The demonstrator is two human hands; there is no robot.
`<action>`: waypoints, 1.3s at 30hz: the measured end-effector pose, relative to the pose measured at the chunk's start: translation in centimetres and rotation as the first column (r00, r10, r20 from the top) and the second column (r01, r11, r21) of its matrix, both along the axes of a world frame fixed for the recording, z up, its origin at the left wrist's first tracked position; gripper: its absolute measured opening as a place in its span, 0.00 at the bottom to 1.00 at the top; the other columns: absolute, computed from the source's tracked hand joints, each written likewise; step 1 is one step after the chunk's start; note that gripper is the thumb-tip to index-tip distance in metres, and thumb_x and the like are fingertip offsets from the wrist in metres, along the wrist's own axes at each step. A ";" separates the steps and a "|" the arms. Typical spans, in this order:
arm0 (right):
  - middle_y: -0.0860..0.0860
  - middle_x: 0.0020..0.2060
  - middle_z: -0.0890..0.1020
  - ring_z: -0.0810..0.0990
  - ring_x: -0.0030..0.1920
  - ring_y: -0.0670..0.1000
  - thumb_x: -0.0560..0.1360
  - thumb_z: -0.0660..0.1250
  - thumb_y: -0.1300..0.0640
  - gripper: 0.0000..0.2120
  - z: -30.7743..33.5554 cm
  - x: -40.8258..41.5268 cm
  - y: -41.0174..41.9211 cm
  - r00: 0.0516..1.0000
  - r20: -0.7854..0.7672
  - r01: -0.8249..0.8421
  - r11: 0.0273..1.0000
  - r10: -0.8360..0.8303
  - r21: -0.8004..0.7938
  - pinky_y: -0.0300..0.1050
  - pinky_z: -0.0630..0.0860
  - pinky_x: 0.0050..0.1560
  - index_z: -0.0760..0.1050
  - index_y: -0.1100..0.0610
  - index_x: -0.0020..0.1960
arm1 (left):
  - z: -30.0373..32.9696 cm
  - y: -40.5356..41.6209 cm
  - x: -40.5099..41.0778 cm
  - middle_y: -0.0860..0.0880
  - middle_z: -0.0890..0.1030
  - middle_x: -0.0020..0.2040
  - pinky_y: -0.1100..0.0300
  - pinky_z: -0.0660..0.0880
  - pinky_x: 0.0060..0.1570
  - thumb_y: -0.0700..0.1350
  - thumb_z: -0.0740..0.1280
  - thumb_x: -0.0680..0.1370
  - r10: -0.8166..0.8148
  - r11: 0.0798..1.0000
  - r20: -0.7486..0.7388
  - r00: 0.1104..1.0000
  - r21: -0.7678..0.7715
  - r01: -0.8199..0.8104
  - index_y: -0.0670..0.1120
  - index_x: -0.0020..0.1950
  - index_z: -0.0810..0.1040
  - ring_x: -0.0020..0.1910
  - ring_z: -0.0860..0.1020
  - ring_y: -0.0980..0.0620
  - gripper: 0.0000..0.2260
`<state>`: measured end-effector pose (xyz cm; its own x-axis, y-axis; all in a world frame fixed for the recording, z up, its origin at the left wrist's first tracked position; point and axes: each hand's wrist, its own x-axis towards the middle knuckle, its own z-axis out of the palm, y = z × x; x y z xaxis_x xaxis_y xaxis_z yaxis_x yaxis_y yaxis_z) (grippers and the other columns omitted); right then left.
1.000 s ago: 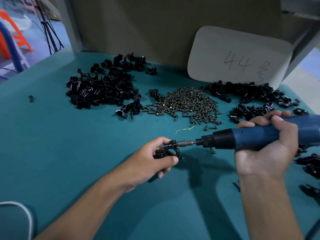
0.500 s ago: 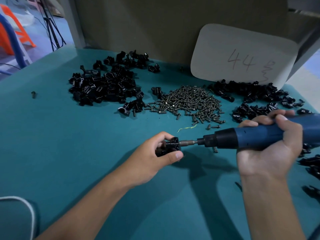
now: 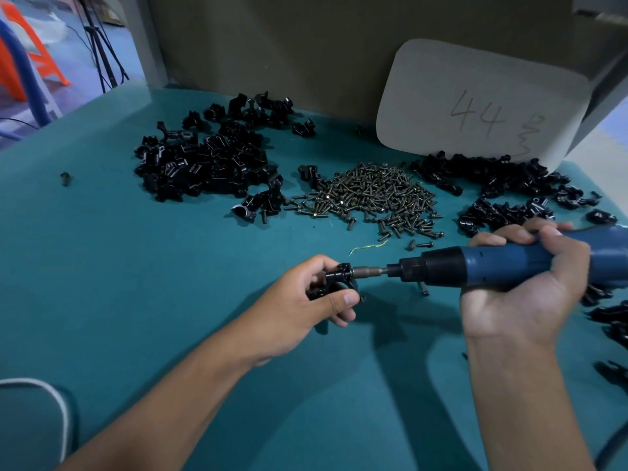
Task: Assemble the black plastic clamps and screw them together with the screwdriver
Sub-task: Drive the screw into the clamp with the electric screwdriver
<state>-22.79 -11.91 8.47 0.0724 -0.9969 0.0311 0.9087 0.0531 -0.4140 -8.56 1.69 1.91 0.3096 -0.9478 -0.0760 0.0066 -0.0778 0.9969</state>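
A black plastic clamp (image 3: 334, 282) is pinched in the left hand (image 3: 306, 309), thumb closed under its near side and fingers curled over the top and far side, so the clamp sits at the fingertips, raised just above the teal tabletop (image 3: 142, 300). A blue and black electric screwdriver (image 3: 482, 266) is gripped in the right hand (image 3: 523, 287), fingers wrapped over the blue body and thumb side toward the camera; the tool is held roughly level, pointing left. Its metal bit (image 3: 368, 271) is pressed against the right face of the clamp, so the clamp lies directly between the two hands, touching the bit tip. The screw being driven cannot be made out. Behind the hands, a pile of dark screws (image 3: 370, 195) is spread at the tabletop's middle. A large heap of black clamp parts (image 3: 207, 164) is seen to its left, and another heap of black parts (image 3: 503, 192) to its right, just beyond the right hand's knuckles. More black pieces (image 3: 611, 317) are scattered at the right edge, partly hidden by the right hand. A single loose screw (image 3: 423, 288) lies under the screwdriver's nose, and one stray dark piece (image 3: 64, 178) sits far left. A pale card marked "44" (image 3: 482, 100) is leaned against the back panel.
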 end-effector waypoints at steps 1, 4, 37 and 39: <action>0.45 0.38 0.74 0.73 0.35 0.45 0.77 0.60 0.65 0.08 -1.2 -1.1 0.3 0.999 -0.029 -0.024 0.999 0.023 -0.045 0.40 0.72 0.38 0.70 0.52 0.49 | 0.0 0.0 0.0 0.45 0.86 0.42 0.43 0.79 0.50 0.44 0.70 0.79 0.005 1.000 -0.003 1.000 0.001 -0.005 0.41 0.56 0.74 0.41 0.84 0.50 0.10; 0.45 0.38 0.74 0.73 0.35 0.45 0.77 0.60 0.65 0.09 -0.6 -1.9 0.0 0.993 -0.044 -0.117 0.991 0.114 -0.062 0.40 0.72 0.38 0.71 0.51 0.49 | -0.1 0.0 -0.1 0.45 0.85 0.41 0.40 0.78 0.51 0.43 0.71 0.79 0.012 1.000 -0.009 1.000 0.010 -0.012 0.40 0.55 0.74 0.41 0.83 0.50 0.10; 0.44 0.39 0.76 0.74 0.36 0.44 0.77 0.59 0.64 0.10 -0.5 -1.3 -0.5 0.986 -0.093 -0.145 0.985 0.137 -0.090 0.39 0.72 0.38 0.72 0.50 0.49 | -0.6 -0.1 0.1 0.47 0.84 0.41 0.57 0.78 0.43 0.47 0.72 0.76 -0.064 0.997 -0.157 0.985 0.024 0.069 0.43 0.54 0.76 0.43 0.83 0.47 0.12; 0.44 0.41 0.78 0.74 0.36 0.44 0.77 0.59 0.64 0.11 -0.3 -1.4 -0.6 0.981 -0.101 -0.175 0.979 0.164 -0.105 0.39 0.72 0.39 0.74 0.49 0.50 | -0.6 -0.1 0.1 0.47 0.84 0.42 0.53 0.77 0.46 0.50 0.73 0.74 -0.097 0.994 -0.214 0.972 0.032 0.107 0.43 0.54 0.77 0.45 0.82 0.45 0.14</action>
<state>-24.20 -12.53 8.18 0.2476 -0.9603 0.1286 0.8488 0.1509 -0.5067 -8.42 1.55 1.29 0.1840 -0.9680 -0.1707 0.2069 -0.1316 0.9695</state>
